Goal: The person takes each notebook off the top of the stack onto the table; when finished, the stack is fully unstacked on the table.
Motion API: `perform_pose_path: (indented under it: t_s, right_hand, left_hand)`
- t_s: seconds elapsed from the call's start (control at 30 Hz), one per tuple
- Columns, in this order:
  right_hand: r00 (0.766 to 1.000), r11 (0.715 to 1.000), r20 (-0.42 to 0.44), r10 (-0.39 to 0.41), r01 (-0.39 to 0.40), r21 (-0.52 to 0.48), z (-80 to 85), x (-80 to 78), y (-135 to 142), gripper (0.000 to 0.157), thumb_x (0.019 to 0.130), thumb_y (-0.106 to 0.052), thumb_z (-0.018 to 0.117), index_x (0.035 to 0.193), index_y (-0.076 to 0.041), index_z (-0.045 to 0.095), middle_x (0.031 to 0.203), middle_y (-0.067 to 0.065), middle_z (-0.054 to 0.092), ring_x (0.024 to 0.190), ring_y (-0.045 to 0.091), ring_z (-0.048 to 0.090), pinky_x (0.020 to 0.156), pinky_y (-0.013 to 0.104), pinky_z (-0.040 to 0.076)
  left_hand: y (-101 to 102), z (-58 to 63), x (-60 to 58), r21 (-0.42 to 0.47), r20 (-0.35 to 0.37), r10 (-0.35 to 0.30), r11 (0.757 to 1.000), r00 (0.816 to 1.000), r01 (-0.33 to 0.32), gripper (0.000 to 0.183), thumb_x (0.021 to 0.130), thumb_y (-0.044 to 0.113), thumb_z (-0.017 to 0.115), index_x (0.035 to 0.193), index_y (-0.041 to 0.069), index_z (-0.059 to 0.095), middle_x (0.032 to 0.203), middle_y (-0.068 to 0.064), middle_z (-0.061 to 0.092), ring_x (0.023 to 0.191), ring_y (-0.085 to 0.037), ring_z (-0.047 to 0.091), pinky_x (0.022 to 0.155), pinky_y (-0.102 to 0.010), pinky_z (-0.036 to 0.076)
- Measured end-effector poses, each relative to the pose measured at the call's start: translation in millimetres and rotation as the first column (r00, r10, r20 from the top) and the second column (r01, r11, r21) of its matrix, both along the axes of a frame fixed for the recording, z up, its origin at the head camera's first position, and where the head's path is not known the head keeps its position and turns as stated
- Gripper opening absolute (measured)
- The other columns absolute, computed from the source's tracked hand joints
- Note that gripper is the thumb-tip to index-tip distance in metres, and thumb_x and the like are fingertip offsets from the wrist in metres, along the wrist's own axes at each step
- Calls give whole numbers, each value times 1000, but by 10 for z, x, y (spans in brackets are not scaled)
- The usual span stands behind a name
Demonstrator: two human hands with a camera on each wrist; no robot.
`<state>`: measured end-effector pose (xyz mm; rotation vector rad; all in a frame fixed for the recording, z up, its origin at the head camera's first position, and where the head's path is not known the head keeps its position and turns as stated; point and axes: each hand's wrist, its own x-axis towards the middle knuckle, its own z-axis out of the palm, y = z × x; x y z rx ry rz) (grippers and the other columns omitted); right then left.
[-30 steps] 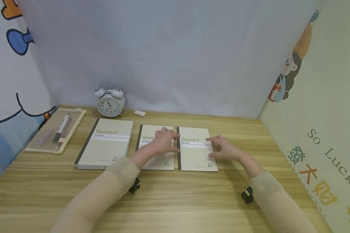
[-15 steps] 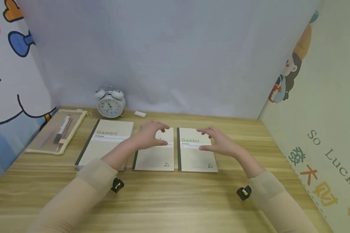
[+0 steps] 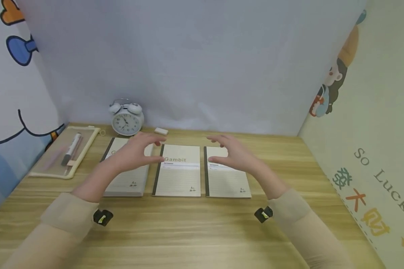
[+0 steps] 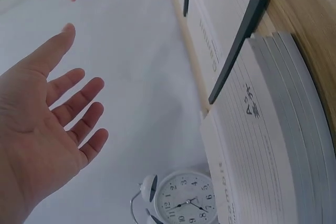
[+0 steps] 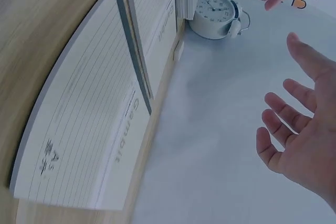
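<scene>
- Since the frame half a second earlier, the left hand point(image 3: 136, 151) has shifted leftward from above the middle notebook to above the stack; the right hand point(image 3: 233, 154) has also shifted leftward. The notebooks lie as they did, which suggests that neither is being handled now.
- Left hand: the fingers point(image 4: 81, 98) are gently bent and spread, thumb well apart; the palm is bare, nothing held.
- Right hand: the fingers point(image 5: 283, 109) are likewise loosely bent, thumb apart, holding nothing. Both hands hang in the air, palms facing.
- Beneath the left hand: a stack of cream, dark-spined paper notebooks point(image 3: 126, 183).
- Between the hands: a single cream, dark-spined paper notebook point(image 3: 178, 177), flat and uncovered, just beside the stack.
- Beneath the right hand: a second such cream notebook point(image 3: 227, 183), flat, slightly apart from the middle one.
- Beyond: a round white twin-bell alarm clock point(image 3: 127, 123) and a small white block point(image 3: 161, 131).
- Far left: a translucent, cream-edged zip pouch point(image 3: 83, 155) on the wood-grain surface point(image 3: 181, 231).
</scene>
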<state>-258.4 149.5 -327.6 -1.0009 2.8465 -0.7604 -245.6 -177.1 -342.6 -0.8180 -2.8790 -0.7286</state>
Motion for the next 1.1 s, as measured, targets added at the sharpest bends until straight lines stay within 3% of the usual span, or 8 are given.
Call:
perform_pose_path:
  t_s: [0.2, 0.43, 0.63, 0.8, 1.1]
  right_hand:
    - [1000, 1000, -12, 21, -21, -18, -5, 12, -399, 67, 86, -40, 68, 142, -18, 42, 132, 7, 51, 112, 23, 50, 96, 43, 42]
    - [999, 999, 21, 47, -47, -14, -97, 59, -798, 68, 86, -43, 66, 144, -17, 40, 141, 8, 43, 131, 25, 37, 107, 44, 33]
    - [996, 997, 55, 73, -73, 7, -271, 43, -1055, 71, 86, -44, 66, 145, -16, 37, 147, 10, 37, 137, 26, 31, 111, 43, 29]
    - [988, 994, 111, 106, -105, -18, -436, 38, -1238, 72, 87, -43, 66, 146, -14, 36, 149, 11, 34, 139, 24, 30, 112, 38, 28]
    - [974, 993, 196, 118, -110, -50, -698, -18, -1525, 74, 87, -43, 65, 147, -14, 33, 152, 8, 30, 141, 21, 26, 113, 34, 24]
  left_hand:
    - [-357, -13, 85, 40, -5, 58, 998, 998, -58, 62, 84, 36, 71, 133, 6, 51, 119, -15, 60, 119, -36, 44, 101, -56, 30]
    - [-763, -90, 148, 21, 15, 131, 991, 991, -132, 66, 84, 39, 70, 135, 3, 48, 124, -20, 55, 120, -40, 41, 98, -58, 30]
    - [-1003, -303, 139, -51, 71, 177, 984, 982, -174, 77, 82, 47, 69, 140, 3, 42, 137, -29, 38, 128, -48, 28, 101, -65, 24]
    - [-1206, -510, 102, -120, 71, 199, 975, 977, -189, 85, 81, 47, 70, 143, 0, 35, 141, -31, 35, 129, -50, 27, 103, -65, 18]
    - [-1465, -726, 58, -128, 146, 251, 964, 957, -233, 102, 78, 58, 68, 147, -3, 23, 142, -33, 32, 129, -53, 24, 102, -69, 13]
